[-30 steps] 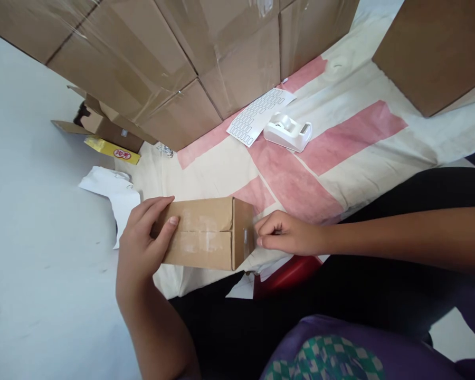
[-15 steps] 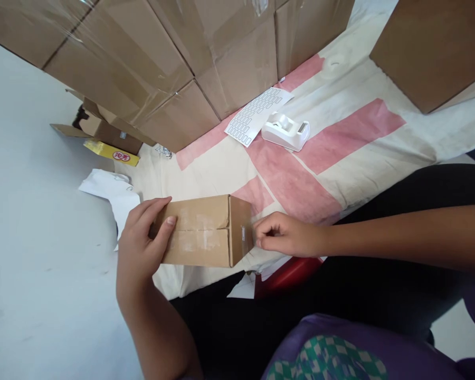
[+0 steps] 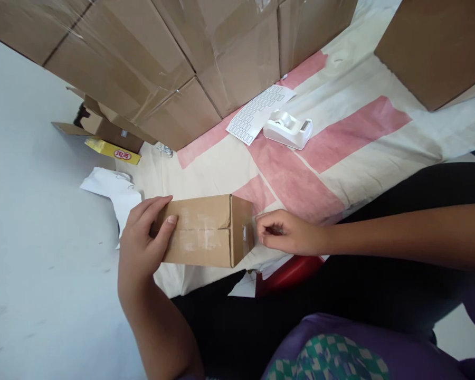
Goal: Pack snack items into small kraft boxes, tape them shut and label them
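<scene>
A small brown cardboard box (image 3: 200,232) lies on the cloth-covered surface in front of me. My left hand (image 3: 144,237) grips its left end, with the thumb on the top face and the fingers along the far edge. On the right end face sits a small whitish label (image 3: 244,233). Just off that face, my right hand (image 3: 287,231) is curled closed, knuckles toward the box, and I see nothing in its fingers. Beyond the box lie a sheet of small printed labels (image 3: 257,113) and a white tape dispenser (image 3: 288,130).
Large taped cartons (image 3: 237,68) stand along the back. Another carton (image 3: 431,53) is at the far right. An opened box (image 3: 111,129), a yellow packet (image 3: 114,153) and white paper (image 3: 116,190) lie by the left wall. A red object (image 3: 293,274) shows below the cloth's near edge.
My right hand has drawn slightly to the right, away from the box's end face. The left hand keeps its hold and the box stays put. The view has shifted a little.
</scene>
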### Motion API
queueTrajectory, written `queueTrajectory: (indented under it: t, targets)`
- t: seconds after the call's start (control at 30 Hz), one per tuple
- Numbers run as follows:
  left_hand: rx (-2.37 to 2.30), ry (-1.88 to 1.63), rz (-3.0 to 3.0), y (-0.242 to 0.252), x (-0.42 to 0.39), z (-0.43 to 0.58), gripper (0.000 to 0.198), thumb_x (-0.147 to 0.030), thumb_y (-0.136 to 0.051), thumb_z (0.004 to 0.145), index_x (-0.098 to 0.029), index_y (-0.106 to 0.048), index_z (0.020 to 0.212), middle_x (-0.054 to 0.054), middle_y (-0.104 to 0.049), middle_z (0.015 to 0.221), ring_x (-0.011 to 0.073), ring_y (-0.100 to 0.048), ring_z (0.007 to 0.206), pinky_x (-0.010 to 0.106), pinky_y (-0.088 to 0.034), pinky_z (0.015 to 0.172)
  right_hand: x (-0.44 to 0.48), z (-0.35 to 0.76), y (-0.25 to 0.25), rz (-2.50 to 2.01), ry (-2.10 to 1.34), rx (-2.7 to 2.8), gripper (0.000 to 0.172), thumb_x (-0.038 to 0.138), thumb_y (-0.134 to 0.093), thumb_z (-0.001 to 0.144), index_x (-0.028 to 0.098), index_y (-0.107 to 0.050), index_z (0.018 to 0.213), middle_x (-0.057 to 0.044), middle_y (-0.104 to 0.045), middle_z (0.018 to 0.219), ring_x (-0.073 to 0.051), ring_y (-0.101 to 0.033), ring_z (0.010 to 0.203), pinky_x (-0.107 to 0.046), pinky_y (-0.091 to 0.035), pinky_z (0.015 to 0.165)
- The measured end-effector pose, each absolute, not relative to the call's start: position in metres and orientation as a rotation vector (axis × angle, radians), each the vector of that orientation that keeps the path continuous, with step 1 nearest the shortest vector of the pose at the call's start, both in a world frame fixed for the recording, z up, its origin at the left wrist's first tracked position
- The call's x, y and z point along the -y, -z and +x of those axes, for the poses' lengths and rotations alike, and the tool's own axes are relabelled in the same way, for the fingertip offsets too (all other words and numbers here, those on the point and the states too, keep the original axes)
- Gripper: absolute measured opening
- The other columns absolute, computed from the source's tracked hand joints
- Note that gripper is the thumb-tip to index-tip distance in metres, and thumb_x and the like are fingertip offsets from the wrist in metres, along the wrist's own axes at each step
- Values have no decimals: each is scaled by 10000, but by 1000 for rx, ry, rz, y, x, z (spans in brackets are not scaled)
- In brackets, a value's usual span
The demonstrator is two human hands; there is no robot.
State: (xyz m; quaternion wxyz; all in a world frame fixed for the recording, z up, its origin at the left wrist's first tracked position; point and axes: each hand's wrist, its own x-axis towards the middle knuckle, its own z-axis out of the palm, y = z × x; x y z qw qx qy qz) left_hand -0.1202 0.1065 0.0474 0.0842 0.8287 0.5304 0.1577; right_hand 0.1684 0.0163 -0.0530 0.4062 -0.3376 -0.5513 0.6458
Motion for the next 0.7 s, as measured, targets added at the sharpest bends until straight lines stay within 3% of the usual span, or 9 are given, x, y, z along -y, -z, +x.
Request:
queueTrajectory:
  t: [0.03, 0.13, 0.2, 0.47, 0.7]
  targets:
    - [-1583, -471, 2473, -47, -106, -120, 374, -442, -541, 978, -279, -644, 1298, 59, -632, 1326, 262, -553, 1289, 442, -416, 1139, -14, 167, 53, -880, -1633, 1351, 61, 143, -593, 801, 172, -567, 754, 52, -471, 674, -84, -434, 615, -242, -356, 591]
    - [-1578, -477, 2476, -48, -106, -119, 370, -443, -539, 976, -284, -645, 1293, 57, -635, 1321, 262, -557, 1288, 440, -421, 1140, -8, 161, 54, -921, -1586, 1297, 264, 151, -617, 813, 173, -616, 1076, 61, -489, 735, -77, -436, 602, -230, -376, 583]
    - [-1584, -471, 2475, -48, -105, -119, 364, -438, -537, 976, -291, -646, 1291, 58, -634, 1325, 263, -556, 1292, 440, -421, 1143, -7, 158, 57, -940, -1532, 1306, 294, 166, -615, 841, 175, -615, 1134, 58, -495, 753, -73, -436, 597, -230, -378, 580]
    - [-1609, -377, 2499, -50, -104, -118, 394, -443, -499, 999, -265, -622, 1327, 80, -606, 1353, 273, -526, 1306, 456, -404, 1148, -22, 155, 67, -931, -1320, 1411, 97, 221, -636, 870, 174, -666, 949, 55, -518, 674, -77, -444, 573, -229, -393, 577]
    - [-1604, -340, 2509, -51, -105, -117, 400, -429, -475, 1009, -253, -605, 1344, 86, -595, 1360, 274, -518, 1311, 449, -395, 1156, -31, 153, 67, -907, -1180, 1558, 15, 174, -590, 867, 187, -596, 864, 46, -551, 675, -90, -480, 594, -234, -418, 619]
